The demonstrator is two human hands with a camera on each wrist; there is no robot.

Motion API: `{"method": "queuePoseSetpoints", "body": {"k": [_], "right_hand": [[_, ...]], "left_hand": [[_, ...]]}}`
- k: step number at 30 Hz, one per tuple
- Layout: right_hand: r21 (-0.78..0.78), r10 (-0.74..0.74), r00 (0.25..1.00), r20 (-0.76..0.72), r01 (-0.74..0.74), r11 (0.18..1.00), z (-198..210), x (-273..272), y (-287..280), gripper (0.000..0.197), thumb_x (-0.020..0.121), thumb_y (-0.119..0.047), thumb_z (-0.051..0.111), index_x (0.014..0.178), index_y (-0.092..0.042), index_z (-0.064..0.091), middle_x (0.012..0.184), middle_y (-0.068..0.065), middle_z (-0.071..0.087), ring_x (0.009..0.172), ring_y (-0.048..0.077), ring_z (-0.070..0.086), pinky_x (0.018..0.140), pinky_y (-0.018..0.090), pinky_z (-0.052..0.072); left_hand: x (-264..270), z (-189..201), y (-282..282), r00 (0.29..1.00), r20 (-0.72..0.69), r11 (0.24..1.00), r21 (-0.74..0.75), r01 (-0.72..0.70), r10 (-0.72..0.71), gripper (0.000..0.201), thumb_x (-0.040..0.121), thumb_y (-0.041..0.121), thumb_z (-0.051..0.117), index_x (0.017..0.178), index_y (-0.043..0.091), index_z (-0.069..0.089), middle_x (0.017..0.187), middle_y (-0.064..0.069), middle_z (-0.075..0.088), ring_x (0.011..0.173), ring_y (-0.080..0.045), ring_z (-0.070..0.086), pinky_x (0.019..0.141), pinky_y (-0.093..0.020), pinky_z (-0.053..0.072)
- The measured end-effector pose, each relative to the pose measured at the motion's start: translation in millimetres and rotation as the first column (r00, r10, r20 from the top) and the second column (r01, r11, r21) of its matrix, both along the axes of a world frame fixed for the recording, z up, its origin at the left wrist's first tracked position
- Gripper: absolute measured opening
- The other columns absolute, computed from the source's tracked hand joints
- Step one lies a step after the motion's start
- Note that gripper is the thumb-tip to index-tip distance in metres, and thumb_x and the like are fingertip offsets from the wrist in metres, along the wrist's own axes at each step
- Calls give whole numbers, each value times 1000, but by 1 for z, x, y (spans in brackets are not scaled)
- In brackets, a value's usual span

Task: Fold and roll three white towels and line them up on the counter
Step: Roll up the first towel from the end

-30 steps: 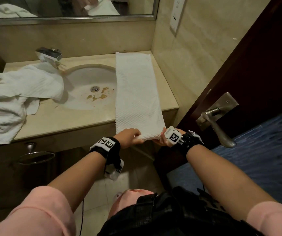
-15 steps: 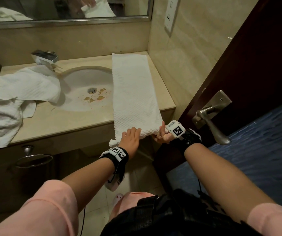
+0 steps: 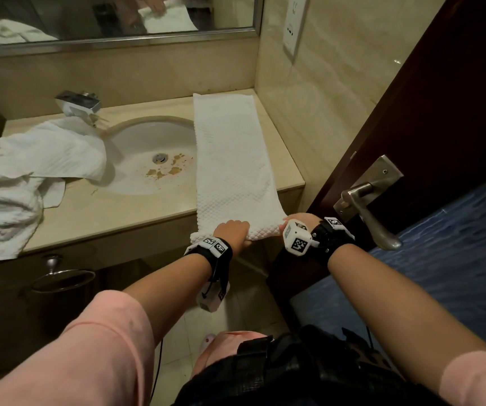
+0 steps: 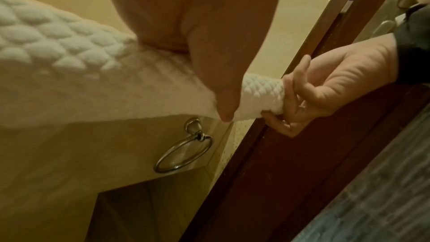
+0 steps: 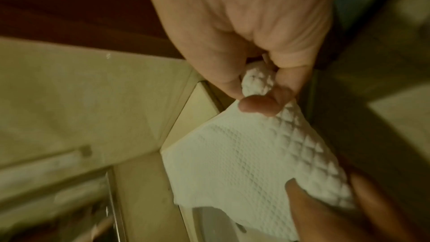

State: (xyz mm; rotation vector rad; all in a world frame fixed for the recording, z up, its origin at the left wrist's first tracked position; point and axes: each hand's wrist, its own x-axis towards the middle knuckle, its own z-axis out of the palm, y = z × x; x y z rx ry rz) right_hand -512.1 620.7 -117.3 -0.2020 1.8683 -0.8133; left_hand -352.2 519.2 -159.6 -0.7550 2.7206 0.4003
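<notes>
I see the folded white towel (image 3: 233,159) lying lengthwise on the tabletop (image 3: 95,212), right of the sink (image 3: 136,142). My left grip (image 3: 231,231) and right grip (image 3: 297,222) each pinch its rolled near end, overhanging the edge.

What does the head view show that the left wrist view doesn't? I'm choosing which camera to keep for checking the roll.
Only the head view shows the folded towel laid along the counter, the sink and the crumpled towels. Only the left wrist view shows the right hand from beneath, curled round the rolled end. Both show the left hand on that towel's near end, and the towel ring.
</notes>
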Motion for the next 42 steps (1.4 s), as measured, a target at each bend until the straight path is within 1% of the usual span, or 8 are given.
{"method": "queuePoseSetpoints", "body": {"k": [3,7,10,17,23,29,34,42], "right_hand": [[59,-198,964,175,190,980,-9,-5,-12,44,96,-26,54,128,3,46,101,15,64,77,23,69,70,30,54],[453,381,853,-356,-199,869,0,6,-26,106,72,-52,75,148,-5,17,147,21,28,133,38,36,101,44,41],[570,709,484,-514,-425,703,9,25,-32,83,74,-46,75,138,-12,35,142,14,30,132,34,30,107,45,34],[576,831,152,-536,-653,492,-17,59,-43,50,84,-13,64,128,-8,40,128,13,48,120,31,44,97,39,36],[594,861,160,-483,-663,456,-22,55,-56,56,81,-28,72,124,-6,44,119,11,61,110,30,58,93,38,41],[645,924,139,-355,-679,350,-11,45,-71,42,80,-28,75,111,-3,61,110,12,66,100,29,63,85,35,50],[627,928,175,-330,-694,354,-13,43,-74,51,75,-36,78,112,-5,59,110,11,66,93,26,62,85,35,51],[426,726,124,-677,-738,523,-28,42,-47,39,78,-18,75,108,-8,52,111,12,54,102,29,56,84,35,42]], "left_hand": [[-4,9,-7,999,44,997,76,8,-11,32,95,32,51,117,8,51,121,-13,54,111,-30,54,93,-40,44],[-5,19,-11,992,124,992,122,15,-30,34,96,32,50,117,6,53,124,-15,41,105,-33,55,93,-43,46],[-9,25,-13,983,174,990,139,29,-53,35,95,32,51,119,7,55,125,-14,47,106,-32,56,95,-41,46],[-17,32,-17,970,235,997,54,56,-67,36,98,30,45,125,9,54,127,-10,57,120,-28,50,98,-34,36],[-7,28,-13,982,186,999,-31,-8,14,49,91,40,54,128,8,48,132,-14,44,121,-31,43,97,-38,35],[10,30,-5,992,4,970,-212,121,-123,31,94,3,35,125,-1,40,126,-19,40,104,-32,48,82,-37,39],[11,33,-8,996,0,994,-50,94,-94,29,95,4,41,123,0,44,123,-18,45,108,-33,51,87,-38,41],[-1,32,-28,988,63,985,109,133,-140,25,97,17,49,117,3,54,119,-15,57,109,-29,55,87,-31,41]]}}
